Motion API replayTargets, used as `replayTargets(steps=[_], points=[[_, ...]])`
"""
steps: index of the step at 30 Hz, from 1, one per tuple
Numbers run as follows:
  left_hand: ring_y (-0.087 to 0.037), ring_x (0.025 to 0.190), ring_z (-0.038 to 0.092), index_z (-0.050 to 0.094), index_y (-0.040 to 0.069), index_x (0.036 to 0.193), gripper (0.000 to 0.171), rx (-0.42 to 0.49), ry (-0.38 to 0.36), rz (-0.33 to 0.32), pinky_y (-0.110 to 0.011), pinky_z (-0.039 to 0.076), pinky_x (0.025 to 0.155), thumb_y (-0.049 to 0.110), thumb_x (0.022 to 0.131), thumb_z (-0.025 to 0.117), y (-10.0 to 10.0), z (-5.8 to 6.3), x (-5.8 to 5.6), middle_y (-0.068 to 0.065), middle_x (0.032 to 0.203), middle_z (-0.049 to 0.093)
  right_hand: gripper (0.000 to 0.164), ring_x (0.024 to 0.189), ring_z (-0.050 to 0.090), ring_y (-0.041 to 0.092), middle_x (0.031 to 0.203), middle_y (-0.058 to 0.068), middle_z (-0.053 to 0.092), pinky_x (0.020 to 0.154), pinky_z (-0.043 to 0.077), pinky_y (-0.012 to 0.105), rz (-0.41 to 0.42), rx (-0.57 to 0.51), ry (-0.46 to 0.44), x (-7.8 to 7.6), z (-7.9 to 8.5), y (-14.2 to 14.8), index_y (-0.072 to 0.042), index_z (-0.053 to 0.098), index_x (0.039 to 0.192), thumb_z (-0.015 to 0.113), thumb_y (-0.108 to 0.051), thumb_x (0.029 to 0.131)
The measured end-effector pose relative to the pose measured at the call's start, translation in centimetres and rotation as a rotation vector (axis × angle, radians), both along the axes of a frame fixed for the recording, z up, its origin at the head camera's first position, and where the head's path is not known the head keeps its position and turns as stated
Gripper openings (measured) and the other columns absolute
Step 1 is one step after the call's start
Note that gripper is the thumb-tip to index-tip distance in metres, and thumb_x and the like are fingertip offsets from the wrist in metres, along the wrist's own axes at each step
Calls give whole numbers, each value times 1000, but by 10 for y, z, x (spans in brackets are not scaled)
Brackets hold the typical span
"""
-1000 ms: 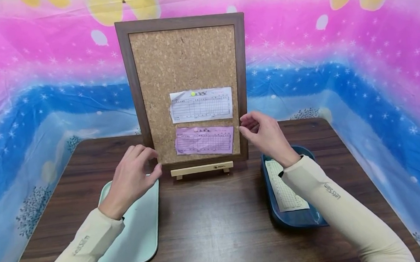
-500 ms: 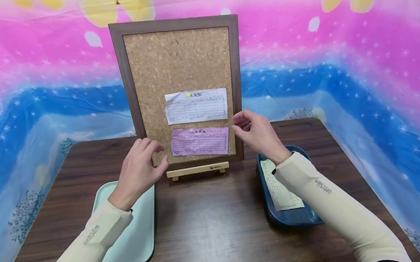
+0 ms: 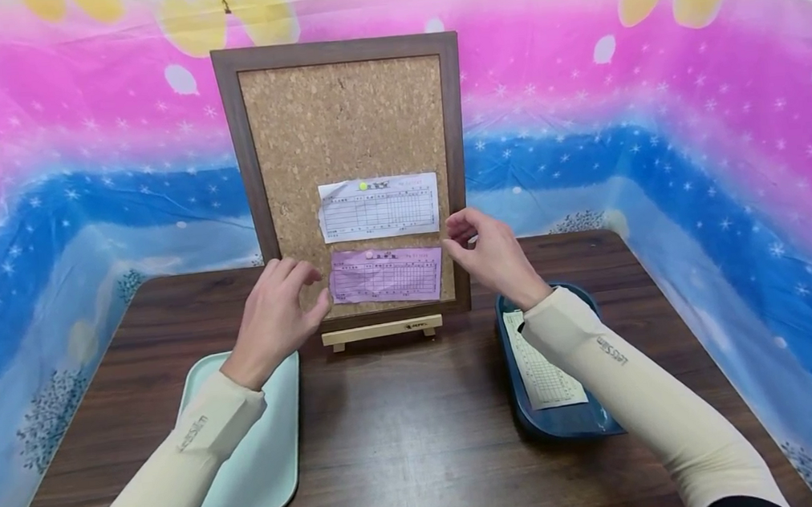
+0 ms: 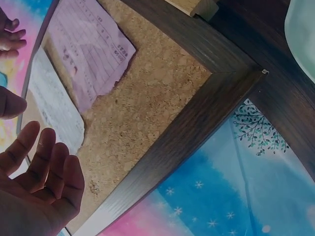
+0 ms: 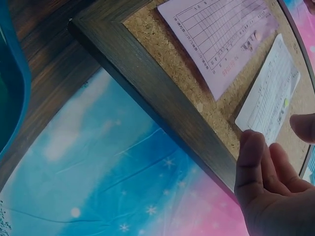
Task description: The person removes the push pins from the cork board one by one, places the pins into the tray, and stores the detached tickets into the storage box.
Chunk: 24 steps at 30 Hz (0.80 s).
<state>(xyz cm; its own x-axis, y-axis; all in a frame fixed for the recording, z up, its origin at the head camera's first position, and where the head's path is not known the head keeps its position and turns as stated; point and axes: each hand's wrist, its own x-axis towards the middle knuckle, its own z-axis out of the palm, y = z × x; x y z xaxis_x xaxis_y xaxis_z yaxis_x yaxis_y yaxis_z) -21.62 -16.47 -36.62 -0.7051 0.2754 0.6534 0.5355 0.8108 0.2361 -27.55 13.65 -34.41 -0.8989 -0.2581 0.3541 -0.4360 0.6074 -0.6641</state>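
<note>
A framed cork board (image 3: 351, 121) stands upright, with two printed form slips pinned low on it. The white slip (image 3: 381, 211) has a yellow-green pushpin (image 3: 363, 186). Below it is the purple slip (image 3: 388, 277), with a pale pink pushpin (image 3: 369, 254). My left hand (image 3: 274, 317) hovers at the board's lower left, fingers loosely bent, holding nothing. On the other side my right hand (image 3: 489, 254) is near the board's right frame, also loosely curved around nothing. Both wrist views show bare space between thumb and fingers (image 4: 44, 157) of the left hand and of the right hand (image 5: 275, 182).
A small wooden stand (image 3: 382, 330) supports the board's bottom. At left lies a pale green tray (image 3: 251, 468), partly under my left forearm. A dark blue tray (image 3: 566, 425) with a pale yellow-green slip (image 3: 546, 366) sits at right, partly behind my right sleeve. Patterned cloth surrounds the table.
My left hand has moved right, closer to the purple slip. The view has turned slightly, so the board appears farther left. My right hand keeps nearly the same place beside the board.
</note>
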Motion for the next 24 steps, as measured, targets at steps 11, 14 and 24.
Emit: replayTargets(steps=[11,14,24], points=[[-24,78,47,64,3,89,15,-10,-56,47,-37,41,65,13,79,68,0,-4,-10,-9,84,58,32,94,59,20,107,8,60,83,47,37,-17,16,-46,-5,-7,-7,-6,56,117,66,-17,88],[-25,78,47,63,3,89,14,-1,-48,39,-37,41,65,12,79,68,1,-3,-11,-9,84,58,32,91,58,18,105,6,60,81,47,35,-51,18,-46,-7,-6,-7,-6,57,116,66,-17,88],[-26,84,48,63,3,89,14,5,-60,43,-39,42,69,12,80,67,5,3,-15,-8,86,57,33,96,57,18,110,6,59,83,46,34,-117,5,-73,-12,-3,-12,-6,56,117,64,-20,88]])
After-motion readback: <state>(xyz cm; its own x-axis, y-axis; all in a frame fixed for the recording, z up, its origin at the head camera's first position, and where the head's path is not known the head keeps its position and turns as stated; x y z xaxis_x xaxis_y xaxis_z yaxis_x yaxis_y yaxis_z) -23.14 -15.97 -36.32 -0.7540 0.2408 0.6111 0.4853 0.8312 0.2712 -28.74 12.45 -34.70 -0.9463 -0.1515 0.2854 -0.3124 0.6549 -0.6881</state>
